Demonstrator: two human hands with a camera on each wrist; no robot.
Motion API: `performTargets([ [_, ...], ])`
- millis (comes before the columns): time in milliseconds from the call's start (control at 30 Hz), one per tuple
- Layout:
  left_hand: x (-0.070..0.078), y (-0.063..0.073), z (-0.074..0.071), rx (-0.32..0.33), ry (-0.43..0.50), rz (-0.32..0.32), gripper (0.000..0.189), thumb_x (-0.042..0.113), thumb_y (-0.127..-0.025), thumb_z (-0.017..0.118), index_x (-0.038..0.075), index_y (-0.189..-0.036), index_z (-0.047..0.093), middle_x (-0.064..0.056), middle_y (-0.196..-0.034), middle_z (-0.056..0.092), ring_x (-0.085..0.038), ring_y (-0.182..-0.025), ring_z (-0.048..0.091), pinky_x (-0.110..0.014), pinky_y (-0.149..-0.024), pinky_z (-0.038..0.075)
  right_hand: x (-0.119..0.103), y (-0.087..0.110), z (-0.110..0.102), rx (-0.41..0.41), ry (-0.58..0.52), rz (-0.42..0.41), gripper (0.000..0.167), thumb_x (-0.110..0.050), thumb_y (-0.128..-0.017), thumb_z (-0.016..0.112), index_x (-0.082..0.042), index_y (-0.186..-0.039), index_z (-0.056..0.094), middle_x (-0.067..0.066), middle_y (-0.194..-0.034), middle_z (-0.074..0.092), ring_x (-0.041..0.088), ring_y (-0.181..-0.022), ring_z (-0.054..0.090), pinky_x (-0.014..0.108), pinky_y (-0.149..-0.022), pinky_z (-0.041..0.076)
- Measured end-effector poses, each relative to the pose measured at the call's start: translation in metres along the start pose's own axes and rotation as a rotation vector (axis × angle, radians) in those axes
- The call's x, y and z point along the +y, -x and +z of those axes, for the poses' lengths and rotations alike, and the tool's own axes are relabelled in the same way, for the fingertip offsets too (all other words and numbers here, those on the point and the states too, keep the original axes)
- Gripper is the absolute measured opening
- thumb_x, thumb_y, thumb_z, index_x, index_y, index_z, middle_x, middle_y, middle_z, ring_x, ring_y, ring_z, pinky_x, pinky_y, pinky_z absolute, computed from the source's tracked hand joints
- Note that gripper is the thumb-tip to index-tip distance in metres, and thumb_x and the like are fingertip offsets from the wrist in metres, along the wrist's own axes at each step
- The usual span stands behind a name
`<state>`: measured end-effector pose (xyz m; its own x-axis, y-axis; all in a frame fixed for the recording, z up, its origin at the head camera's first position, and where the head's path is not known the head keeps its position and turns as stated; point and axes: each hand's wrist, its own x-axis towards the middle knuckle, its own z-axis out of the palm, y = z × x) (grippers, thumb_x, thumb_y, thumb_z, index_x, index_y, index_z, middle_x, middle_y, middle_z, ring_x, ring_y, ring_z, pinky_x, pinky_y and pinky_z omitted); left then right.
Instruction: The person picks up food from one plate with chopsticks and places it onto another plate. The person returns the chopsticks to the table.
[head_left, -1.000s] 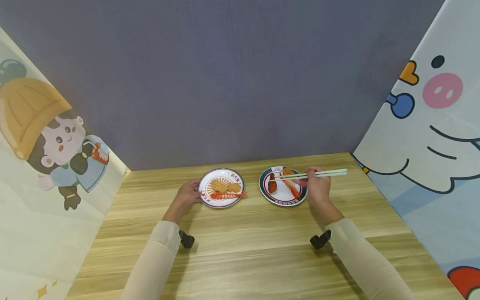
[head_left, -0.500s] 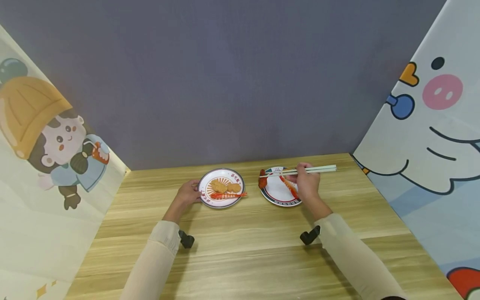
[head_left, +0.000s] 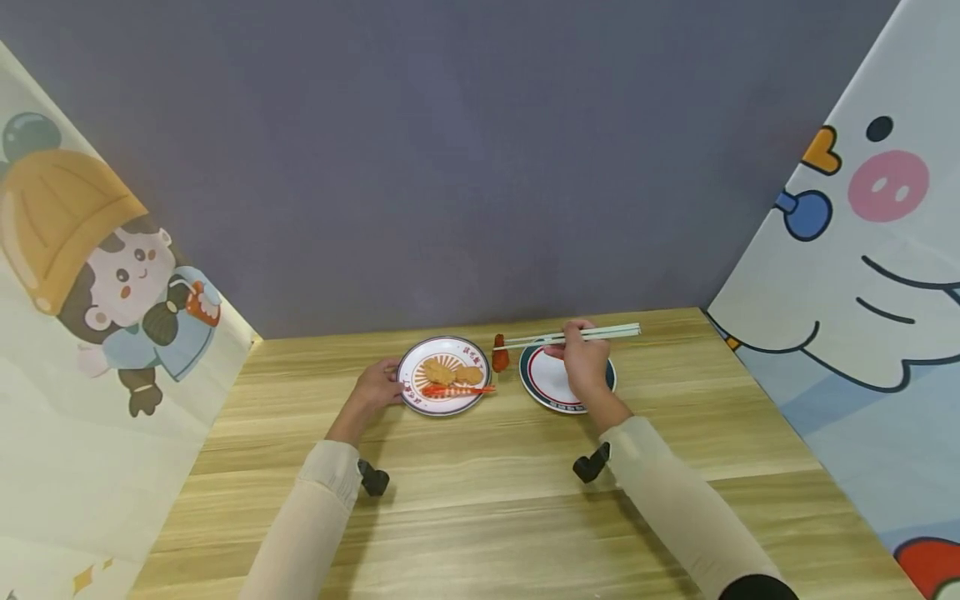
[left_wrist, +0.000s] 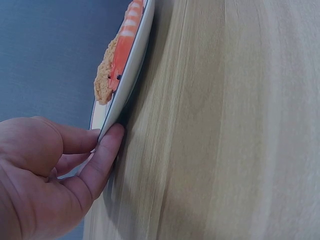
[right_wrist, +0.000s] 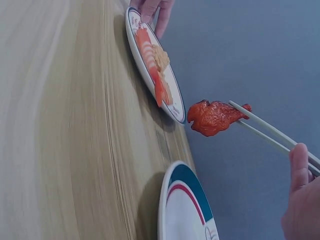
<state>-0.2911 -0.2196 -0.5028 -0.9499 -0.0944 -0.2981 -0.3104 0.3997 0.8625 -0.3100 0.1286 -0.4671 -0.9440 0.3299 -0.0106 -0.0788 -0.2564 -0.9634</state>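
My left hand (head_left: 377, 386) pinches the left edge of a white plate (head_left: 444, 407), thumb above the rim and a finger beneath it. On that plate lie a red-and-white striped shrimp (head_left: 453, 391) and two golden fried pieces (head_left: 469, 376). My right hand (head_left: 587, 364) holds a pair of pale chopsticks (head_left: 615, 332). Their tips pinch a glossy red-brown chicken drumstick (right_wrist: 212, 117), which hangs in the gap between the two plates, close to the left one's rim. Beneath my right hand is a second plate (head_left: 545, 377), banded dark green and red; the hand covers part of it.
Both plates stand on a wood-grain table (head_left: 465, 492) near its back edge. A grey wall (head_left: 465, 167) rises right behind. Side panels with cartoon prints, a child (head_left: 120, 275) and a pig-nosed figure (head_left: 885, 187), flank the table.
My right hand has carried the drumstick in the chopsticks leftward, off the right plate and over to the left plate's side. My left hand has stayed on its plate.
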Motion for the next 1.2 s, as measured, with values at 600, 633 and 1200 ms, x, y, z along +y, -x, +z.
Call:
performTargets([
  [600, 0.0, -0.001, 0.001, 0.002, -0.028, 0.01, 0.058, -0.01, -0.094, 0.058, 0.001, -0.15, 0.046, -0.021, -0.115, 0.055, -0.018, -0.083, 0.062, -0.028, -0.071, 0.064, 0.012, 0.009, 0.039, -0.066, 0.115, -0.045, 0.019, -0.014, -0.101, 0.054, 0.004, -0.1, 0.061, 0.008, -0.083, 0.057, 0.009, -0.049, 0.067, 0.034, -0.061, 0.065],
  [633, 0.0, -0.001, 0.001, 0.003, -0.028, 0.01, 0.058, -0.01, -0.094, 0.058, 0.001, -0.15, 0.046, -0.021, -0.115, 0.055, -0.018, -0.082, 0.062, -0.028, -0.07, 0.064, 0.013, 0.01, 0.041, -0.071, 0.117, -0.048, 0.019, -0.014, -0.101, 0.055, 0.003, -0.099, 0.061, 0.007, -0.081, 0.057, 0.009, -0.049, 0.066, 0.035, -0.061, 0.065],
  [1200, 0.002, 0.001, 0.001, -0.006, -0.026, 0.01, 0.057, -0.007, -0.096, 0.058, 0.002, -0.151, 0.045, -0.02, -0.115, 0.055, -0.018, -0.083, 0.063, -0.028, -0.072, 0.064, 0.017, 0.014, 0.047, -0.126, 0.099, -0.015, 0.018, -0.015, -0.103, 0.053, 0.0, -0.098, 0.061, 0.007, -0.074, 0.063, 0.011, -0.054, 0.069, 0.038, -0.066, 0.066],
])
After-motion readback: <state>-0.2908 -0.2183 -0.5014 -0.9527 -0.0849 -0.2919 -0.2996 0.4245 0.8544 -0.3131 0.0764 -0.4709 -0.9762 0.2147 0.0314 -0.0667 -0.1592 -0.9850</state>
